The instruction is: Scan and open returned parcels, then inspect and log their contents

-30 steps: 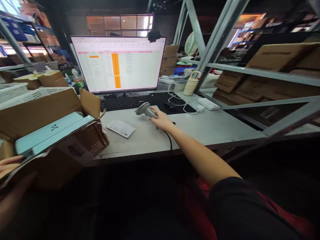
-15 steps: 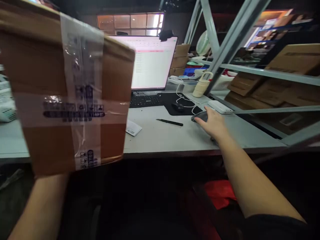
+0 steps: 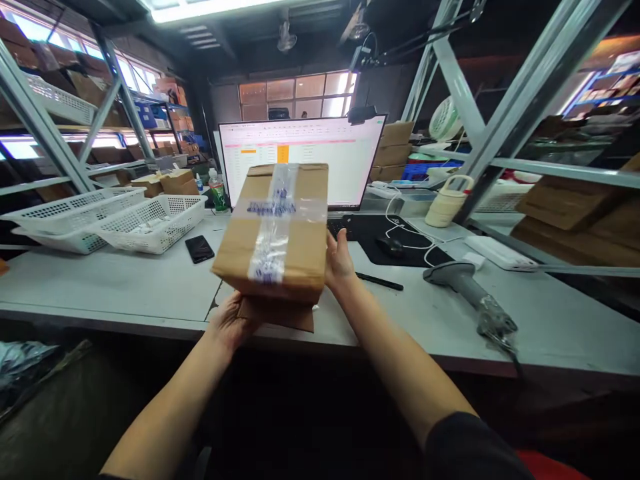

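Note:
A taped cardboard box point(image 3: 305, 257) is held up in front of me, tilted, above the front edge of the desk. My left hand point(image 3: 233, 323) supports it from below at the near left corner, with the fingers partly hidden beneath. Against the box's right side rests my right hand point(image 3: 340, 260), thumb up; its other fingers are mostly hidden behind the box. Clear tape with purple print crosses the top, and a flap hangs at the bottom. A grey barcode scanner point(image 3: 465, 287) lies on the desk to the right, apart from both hands.
Behind the box stands a monitor point(image 3: 350, 160). A black pen-like tool point(image 3: 380, 281), a mouse point(image 3: 390, 247) and a cream cup point(image 3: 445, 203) are to the right. Left are a phone point(image 3: 199, 249) and white baskets point(image 3: 165, 240). Metal shelf posts point(image 3: 530, 100) rise at the right.
The box has moved right and away from me, tipping so its top shows. My right hand has left the scanner and come to the box's side. The view has turned left and up.

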